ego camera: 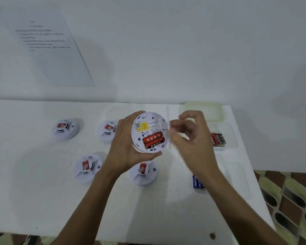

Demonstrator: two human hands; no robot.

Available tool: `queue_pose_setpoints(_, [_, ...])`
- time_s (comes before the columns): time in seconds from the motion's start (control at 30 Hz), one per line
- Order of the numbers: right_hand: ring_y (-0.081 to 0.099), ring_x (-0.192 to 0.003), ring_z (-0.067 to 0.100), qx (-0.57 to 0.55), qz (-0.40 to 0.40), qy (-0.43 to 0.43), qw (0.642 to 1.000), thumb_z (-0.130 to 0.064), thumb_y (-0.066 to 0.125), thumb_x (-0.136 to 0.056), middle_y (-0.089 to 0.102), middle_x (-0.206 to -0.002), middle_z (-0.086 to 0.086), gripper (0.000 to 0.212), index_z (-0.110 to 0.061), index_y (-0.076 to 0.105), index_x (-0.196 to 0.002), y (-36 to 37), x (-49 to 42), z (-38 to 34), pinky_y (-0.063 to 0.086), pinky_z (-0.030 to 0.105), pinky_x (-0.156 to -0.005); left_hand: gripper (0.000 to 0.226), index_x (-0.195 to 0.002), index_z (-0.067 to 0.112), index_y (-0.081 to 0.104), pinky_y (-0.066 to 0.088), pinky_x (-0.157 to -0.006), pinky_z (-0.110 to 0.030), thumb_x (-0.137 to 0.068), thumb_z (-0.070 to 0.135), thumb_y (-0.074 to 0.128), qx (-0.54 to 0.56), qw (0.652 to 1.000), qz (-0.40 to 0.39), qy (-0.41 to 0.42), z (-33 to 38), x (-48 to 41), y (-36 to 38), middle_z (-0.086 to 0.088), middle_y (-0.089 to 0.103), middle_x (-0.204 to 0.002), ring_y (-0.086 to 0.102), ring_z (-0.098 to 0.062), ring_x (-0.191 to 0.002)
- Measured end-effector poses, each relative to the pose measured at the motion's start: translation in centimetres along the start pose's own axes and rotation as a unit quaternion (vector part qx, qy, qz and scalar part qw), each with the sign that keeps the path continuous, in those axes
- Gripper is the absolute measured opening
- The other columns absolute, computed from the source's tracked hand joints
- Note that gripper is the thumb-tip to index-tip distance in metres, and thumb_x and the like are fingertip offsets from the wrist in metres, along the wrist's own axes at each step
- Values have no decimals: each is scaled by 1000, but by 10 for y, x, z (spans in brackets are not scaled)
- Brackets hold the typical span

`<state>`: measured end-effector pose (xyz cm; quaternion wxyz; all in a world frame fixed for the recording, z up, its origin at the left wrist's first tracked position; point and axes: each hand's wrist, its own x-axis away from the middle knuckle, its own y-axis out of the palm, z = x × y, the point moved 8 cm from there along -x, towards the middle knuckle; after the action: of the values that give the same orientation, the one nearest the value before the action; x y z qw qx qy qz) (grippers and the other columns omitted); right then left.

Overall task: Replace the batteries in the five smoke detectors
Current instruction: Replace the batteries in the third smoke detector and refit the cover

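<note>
My left hand (124,147) is raised above the desk (42,200), forearm reaching in from the lower edge. Its fingers and thumb wrap the rim of a smoke detector (149,132), which is turned with its open back toward me. Two red batteries (153,140) lie side by side in the compartment.

My right hand (193,142) hangs just to the right of it, wrist bent, fingers curled inward. A thin white sliver (169,131) stands edge-on between the fingertips and the detector. Motion blur keeps me from telling whether I am pinching it.

Four other detectors (87,167) sit face up below and to the left, in two rows, one directly under my left hand.

To the right, a clear tray (230,131) holds spare batteries (218,138), and a blue pack (196,181) lies partly under my right forearm.

The wall (166,50) closes off the far edge. The desk's right edge drops to patterned floor (290,200). Bare desk lies in front of me and to my left.
</note>
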<state>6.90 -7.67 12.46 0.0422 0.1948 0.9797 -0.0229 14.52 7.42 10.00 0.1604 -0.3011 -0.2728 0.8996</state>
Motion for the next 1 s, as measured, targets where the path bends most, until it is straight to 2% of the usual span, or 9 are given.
queue_pose_setpoints(0.13, [67, -96, 29, -250, 7, 184, 951, -11, 50, -96, 70, -106, 16, 17, -8, 57, -111, -18, -21, 49, 57, 40, -79, 86, -131, 45, 28, 25, -103, -7, -59, 80, 60, 9, 1000, -8, -23, -13, 3, -5, 33, 39, -129, 37, 11, -120])
queue_pose_setpoints(0.2, [68, -93, 30, -250, 9, 221, 942, -14, 50, -98, 69, -110, 18, 17, -5, 58, -111, -21, -25, 68, 58, 40, -74, 85, -131, 44, 29, 23, -101, -3, -61, 82, 58, 10, 1000, -5, -24, -15, 2, -8, 42, 36, -128, 36, 14, -119])
queue_pose_setpoints(0.37, [65, -75, 20, 91, -1, 180, 980, -15, 60, -93, 72, -81, 7, 7, -14, 66, -90, -22, -43, 99, 51, 35, -65, 83, -130, 54, 27, 23, -101, -3, -59, 82, 59, 10, 999, -13, -31, -19, 3, -9, 47, 32, -128, 36, 15, -120])
queue_pose_setpoints(0.53, [67, -77, 24, 399, -100, 112, 904, -18, 59, -91, 72, -88, 9, 13, -11, 68, -96, 7, -75, 136, 52, 30, -66, 86, -131, 46, 27, 24, -101, -2, -59, 80, 60, 18, 999, -23, -31, -16, 2, -5, 39, 37, -127, 34, 18, -120])
queue_pose_setpoints(0.63, [64, -77, 29, 470, -130, 103, 867, -10, 55, -90, 63, -83, 12, 13, 1, 61, -85, 13, -86, 155, 41, 26, -56, 87, -129, 46, 27, 23, -100, 0, -56, 69, 69, 17, 999, -34, -29, -17, 3, -3, 49, 32, -126, 33, 19, -119])
queue_pose_setpoints(0.7, [60, -78, 26, 529, -138, 94, 832, -9, 56, -91, 55, -77, 7, 16, -4, 53, -77, 15, -88, 158, 37, 25, -54, 87, -129, 45, 28, 23, -99, 0, -56, 62, 70, 13, 999, -36, -29, -18, 4, -2, 50, 31, -126, 34, 19, -119])
queue_pose_setpoints(0.83, [66, -90, 25, 651, -147, 38, 744, -9, 61, -92, 67, -98, 9, 7, -5, 63, -97, 22, -82, 161, 45, 29, -67, 86, -131, 39, 30, 21, -100, 1, -61, 78, 61, 22, 999, -34, -20, -18, 5, 0, 37, 39, -126, 32, 21, -119])
queue_pose_setpoints(0.93, [67, -86, 24, 650, -153, 18, 744, -2, 58, -92, 68, -96, 11, 7, -5, 62, -97, 30, -77, 162, 44, 27, -65, 88, -131, 36, 32, 23, -101, -1, -59, 76, 64, 23, 999, -29, -20, -20, 5, 0, 29, 38, -127, 33, 20, -119])
queue_pose_setpoints(1.0, [66, -78, 23, 609, -120, 2, 784, -6, 54, -95, 68, -92, 12, 7, -4, 61, -93, 29, -78, 150, 44, 27, -62, 88, -131, 40, 31, 26, -101, -4, -56, 70, 68, 25, 999, -27, -24, -20, 5, -1, 37, 39, -126, 35, 18, -119])
